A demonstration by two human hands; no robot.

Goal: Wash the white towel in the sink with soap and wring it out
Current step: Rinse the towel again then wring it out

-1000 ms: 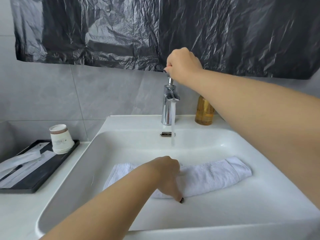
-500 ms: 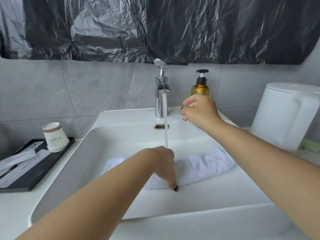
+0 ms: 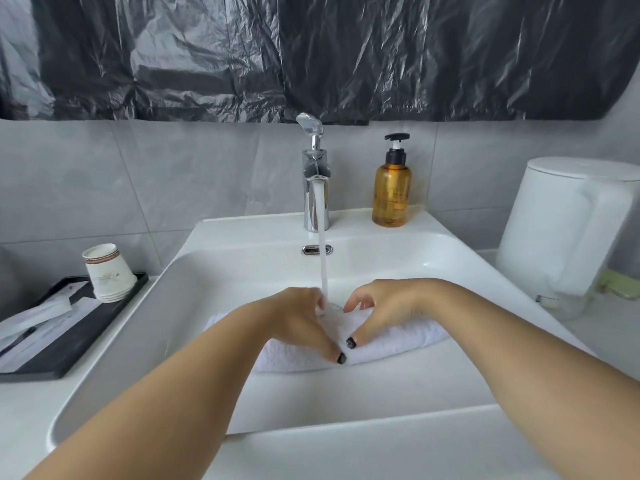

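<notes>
A folded white towel (image 3: 408, 337) lies across the bottom of the white sink (image 3: 145, 306). Water runs from the chrome tap (image 3: 316, 188), lever raised, onto the towel's middle. My left hand (image 3: 301, 320) grips the towel just left of the stream, thumb on its near edge. My right hand (image 3: 384, 310) grips it just right of the stream, thumb pressed on the near side and fingers curled over the far side. An amber soap pump bottle (image 3: 391, 188) stands on the sink ledge right of the tap.
A black tray (image 3: 79, 337) with wrapped items and a stack of upturned paper cups (image 3: 107, 271) sits on the counter at left. A white kettle (image 3: 568, 226) stands at right. Black plastic sheeting (image 3: 311, 53) covers the wall above.
My right hand left the tap lever, dropped past the soap bottle and now grips the towel beside my left hand. The water keeps running.
</notes>
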